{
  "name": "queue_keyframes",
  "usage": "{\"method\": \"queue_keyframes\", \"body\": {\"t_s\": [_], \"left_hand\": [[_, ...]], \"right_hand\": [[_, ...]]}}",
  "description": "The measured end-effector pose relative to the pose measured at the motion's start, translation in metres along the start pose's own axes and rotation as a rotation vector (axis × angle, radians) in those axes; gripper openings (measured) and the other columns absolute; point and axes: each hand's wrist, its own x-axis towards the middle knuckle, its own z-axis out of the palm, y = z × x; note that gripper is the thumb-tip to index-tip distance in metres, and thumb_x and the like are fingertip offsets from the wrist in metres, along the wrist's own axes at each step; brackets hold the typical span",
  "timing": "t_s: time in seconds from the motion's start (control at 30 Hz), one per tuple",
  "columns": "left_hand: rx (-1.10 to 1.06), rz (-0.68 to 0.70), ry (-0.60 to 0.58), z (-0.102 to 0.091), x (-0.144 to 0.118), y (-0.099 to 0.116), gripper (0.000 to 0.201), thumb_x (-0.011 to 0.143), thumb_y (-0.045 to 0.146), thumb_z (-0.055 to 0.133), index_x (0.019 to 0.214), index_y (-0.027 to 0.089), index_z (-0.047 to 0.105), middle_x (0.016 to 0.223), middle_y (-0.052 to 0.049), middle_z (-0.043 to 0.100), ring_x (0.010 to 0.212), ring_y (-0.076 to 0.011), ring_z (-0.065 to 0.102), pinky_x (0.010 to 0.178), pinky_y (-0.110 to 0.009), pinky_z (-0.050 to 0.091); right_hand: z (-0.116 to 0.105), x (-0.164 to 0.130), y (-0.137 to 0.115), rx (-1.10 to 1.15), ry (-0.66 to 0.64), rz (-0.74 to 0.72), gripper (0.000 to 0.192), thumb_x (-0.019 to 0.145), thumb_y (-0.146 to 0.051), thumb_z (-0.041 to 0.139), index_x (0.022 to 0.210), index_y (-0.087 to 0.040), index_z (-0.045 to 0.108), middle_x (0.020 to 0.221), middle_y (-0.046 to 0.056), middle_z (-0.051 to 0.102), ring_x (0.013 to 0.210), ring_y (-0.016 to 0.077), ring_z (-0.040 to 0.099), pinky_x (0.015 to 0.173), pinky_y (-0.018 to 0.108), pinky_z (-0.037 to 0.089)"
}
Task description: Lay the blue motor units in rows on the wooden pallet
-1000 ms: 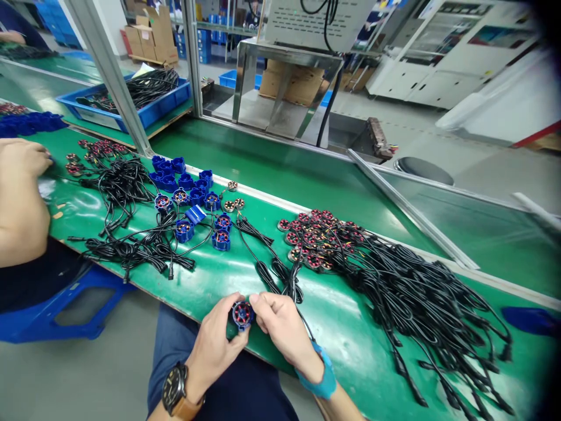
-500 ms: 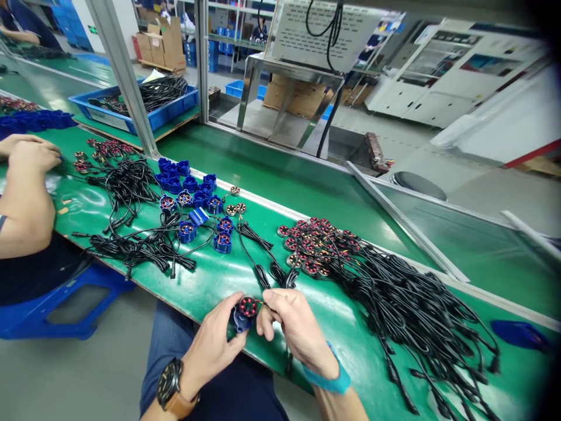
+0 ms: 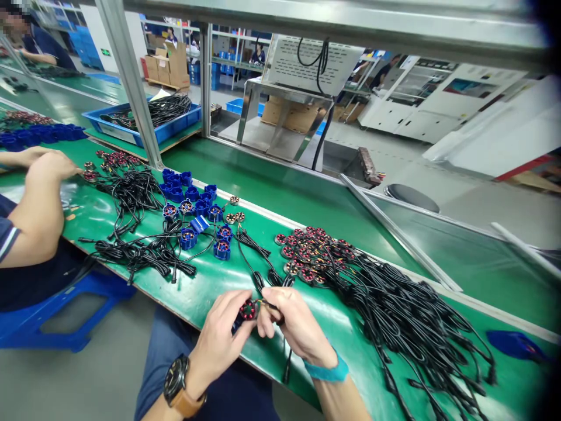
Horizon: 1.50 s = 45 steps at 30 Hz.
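My left hand [image 3: 222, 328], with a watch on its wrist, is closed around a blue plastic housing [image 3: 236, 324] mostly hidden by the fingers. A round motor stator [image 3: 248, 310] with red windings sits at the housing, against my left thumb and fingers; how deep it is seated I cannot tell. Its thin wires run to my right hand [image 3: 294, 320], which pinches the black cable [image 3: 287, 363] just beyond them. Part of that cable dangles below the right hand. Both hands are over the bench's front edge.
To the right lies a large pile of stators with black cables [image 3: 394, 298]. Blue housings [image 3: 193, 194], some fitted with stators, stand ahead to the left, near more cables [image 3: 135, 254]. A co-worker's arm [image 3: 41, 199] reaches over the green bench [image 3: 219, 272] at left.
My left fingers have closed further over the blue housing, hiding more of it, and the stator has turned slightly. The co-worker's hand has moved right to the stators. The view has shifted slightly.
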Motion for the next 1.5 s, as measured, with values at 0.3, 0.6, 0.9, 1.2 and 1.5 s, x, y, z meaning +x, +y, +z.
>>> {"method": "queue_keyframes", "body": {"t_s": [0.3,0.6,0.9,1.2,1.5], "left_hand": [[0.194,0.001,0.082,-0.005,-0.01,0.014,0.035,0.093,0.028,0.06,0.125,0.019,0.05,0.11,-0.011,0.066,0.098,-0.0247,0.064,0.085,-0.04,0.054],[0.16,-0.049,0.123,0.001,-0.019,0.015,0.059,0.09,0.028,0.066,0.141,0.019,0.038,0.124,-0.013,0.062,0.115,-0.0257,0.059,0.098,-0.041,0.052],[0.034,-0.176,-0.119,0.006,-0.037,-0.014,0.086,0.087,0.024,0.071,0.155,0.025,0.018,0.132,-0.013,0.059,0.123,-0.0286,0.055,0.103,-0.049,0.049],[-0.077,-0.182,-0.217,-0.003,-0.034,-0.024,0.084,0.086,0.027,0.072,0.153,0.031,0.021,0.134,-0.008,0.06,0.124,-0.0262,0.055,0.106,-0.047,0.048],[-0.082,-0.193,-0.223,-0.002,-0.033,-0.025,0.086,0.084,0.023,0.074,0.152,0.033,0.022,0.135,-0.006,0.059,0.125,-0.025,0.054,0.107,-0.046,0.047]], "right_hand": [[-0.007,-0.017,0.005,-0.842,0.045,-0.219,0.05,0.075,-0.038,0.081,0.118,-0.025,0.059,0.089,-0.001,0.062,0.06,0.0106,0.044,0.057,0.025,0.035],[-0.006,-0.005,0.023,-0.591,0.106,-0.123,0.029,0.095,-0.046,0.054,0.092,-0.019,0.063,0.08,0.002,0.064,0.066,0.015,0.053,0.06,0.027,0.04],[-0.005,-0.008,0.014,-0.841,-0.035,-0.249,0.016,0.098,-0.03,0.051,0.09,-0.019,0.059,0.09,0.003,0.058,0.08,0.016,0.054,0.074,0.03,0.04],[-0.007,-0.005,0.013,-0.828,-0.15,-0.32,0.012,0.095,-0.019,0.057,0.097,-0.021,0.068,0.086,0.001,0.058,0.085,0.0158,0.055,0.078,0.028,0.041],[-0.004,-0.003,0.009,-0.914,-0.187,-0.337,0.015,0.095,-0.016,0.057,0.094,-0.021,0.071,0.078,0.0,0.06,0.073,0.0137,0.056,0.07,0.027,0.041]]}}
